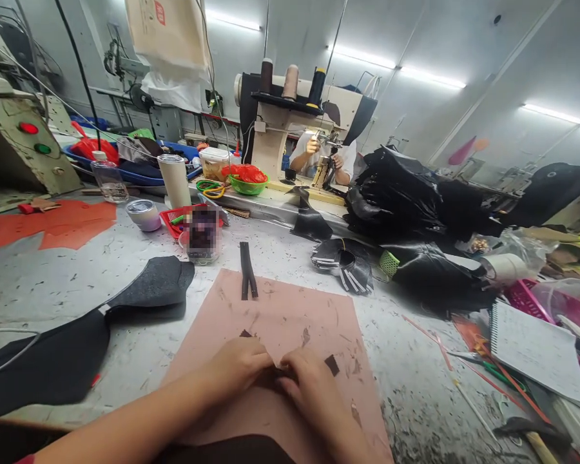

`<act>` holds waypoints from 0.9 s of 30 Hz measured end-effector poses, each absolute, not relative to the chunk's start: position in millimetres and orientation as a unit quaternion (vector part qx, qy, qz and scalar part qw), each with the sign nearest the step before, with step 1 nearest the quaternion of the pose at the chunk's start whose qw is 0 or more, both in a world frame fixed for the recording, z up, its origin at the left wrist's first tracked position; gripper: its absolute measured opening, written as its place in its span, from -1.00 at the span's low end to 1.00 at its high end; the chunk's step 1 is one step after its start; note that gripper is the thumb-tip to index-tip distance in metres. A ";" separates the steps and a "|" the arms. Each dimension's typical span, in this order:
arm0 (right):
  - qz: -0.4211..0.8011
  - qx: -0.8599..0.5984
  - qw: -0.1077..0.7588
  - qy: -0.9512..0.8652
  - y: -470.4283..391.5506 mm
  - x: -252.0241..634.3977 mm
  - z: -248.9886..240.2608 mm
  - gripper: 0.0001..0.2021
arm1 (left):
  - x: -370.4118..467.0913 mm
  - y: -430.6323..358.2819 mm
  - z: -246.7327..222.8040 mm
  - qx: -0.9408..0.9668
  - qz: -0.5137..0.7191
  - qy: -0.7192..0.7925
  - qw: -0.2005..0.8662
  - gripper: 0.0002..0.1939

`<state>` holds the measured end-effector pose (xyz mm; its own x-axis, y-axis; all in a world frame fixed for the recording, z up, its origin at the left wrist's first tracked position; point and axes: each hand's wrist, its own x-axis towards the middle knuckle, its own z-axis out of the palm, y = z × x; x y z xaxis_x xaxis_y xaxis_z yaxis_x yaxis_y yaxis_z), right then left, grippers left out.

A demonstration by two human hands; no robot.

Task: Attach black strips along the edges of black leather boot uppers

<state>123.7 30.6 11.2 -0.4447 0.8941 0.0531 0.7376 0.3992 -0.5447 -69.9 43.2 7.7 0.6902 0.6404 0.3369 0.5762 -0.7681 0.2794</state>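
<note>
My left hand [244, 362] and my right hand [309, 380] meet over a pink sheet [212, 316], fingers pinched close together. Between them is a dark strip [332, 365], mostly covered by the fingers; one end sticks out past the right hand. Another small dark bit [245, 333] shows beyond the left hand, and I cannot tell whether it is the same piece. Further up, a black zipper strip [247, 270] lies across the sheet's far edge, its two tapes parted at the near end.
Black cut panels [149, 290] lie at left, with a tumbler [174, 180] and red basket [174, 219] behind. Bundled black pieces [343, 261] sit ahead. A notebook [536, 348] and hammer [536, 438] are at right. Behind a sewing machine [265, 135], another person [345, 158] works.
</note>
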 end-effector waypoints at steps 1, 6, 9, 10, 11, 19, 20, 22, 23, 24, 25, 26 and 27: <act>0.241 -0.501 0.176 -0.812 29.9 129.4 13.3 -0.84 | -71.3 43.8 7.1 0.917 0.217 0.326 0.077 -0.78; 0.225 -0.480 0.249 -0.811 13.3 162.3 17.1 -0.78 | -71.7 47.1 13.9 0.920 0.243 0.301 0.064 -0.70; 0.166 -0.461 0.265 -0.830 0.3 171.6 10.4 -0.84 | -70.3 50.1 14.2 0.925 0.247 0.285 0.040 -0.66; 0.144 -0.461 0.271 -0.833 -2.9 172.3 7.6 -0.83 | -70.3 51.1 14.2 0.927 0.245 0.281 0.032 -0.66; 0.126 -0.462 0.278 -0.833 -5.5 172.1 5.0 -0.81 | -70.8 51.7 14.7 0.929 0.242 0.278 0.025 -0.66; 0.234 -0.508 0.292 -0.776 -11.4 167.2 3.6 -0.79 | -94.7 25.6 31.3 0.944 0.205 0.259 -0.013 -0.67; 0.288 -0.528 0.280 -0.748 -9.9 166.7 6.7 -0.81 | -98.1 20.6 31.0 0.947 0.198 0.253 -0.019 -0.67; 0.385 -0.561 0.251 -0.689 -5.0 165.9 14.7 -0.79 | -103.6 13.0 27.7 0.950 0.178 0.252 -0.039 -0.66; 0.416 -0.570 0.236 -0.668 -1.8 165.9 19.2 -0.77 | -105.9 10.8 25.1 0.948 0.166 0.264 -0.055 -0.66; 0.436 -0.574 0.220 -0.657 1.7 166.4 23.7 -0.77 | -108.0 9.8 22.3 0.944 0.153 0.283 -0.072 -0.67; 0.449 -0.573 0.201 -0.655 5.0 167.6 28.1 -0.77 | -109.9 9.8 19.6 0.936 0.143 0.310 -0.088 -0.68; 0.458 -0.572 0.179 -0.657 8.0 169.7 32.1 -0.77 | -111.7 10.8 17.2 0.922 0.140 0.346 -0.099 -0.66; 0.465 -0.571 0.157 -0.658 10.5 172.7 35.5 -0.78 | -112.9 12.4 15.4 0.905 0.143 0.387 -0.104 -0.60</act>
<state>172.7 10.5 35.5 -0.2976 0.8980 -0.3242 0.6052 -0.0853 -0.7915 -112.9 12.4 15.4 0.6594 0.6708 0.3394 0.7304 -0.6786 -0.0781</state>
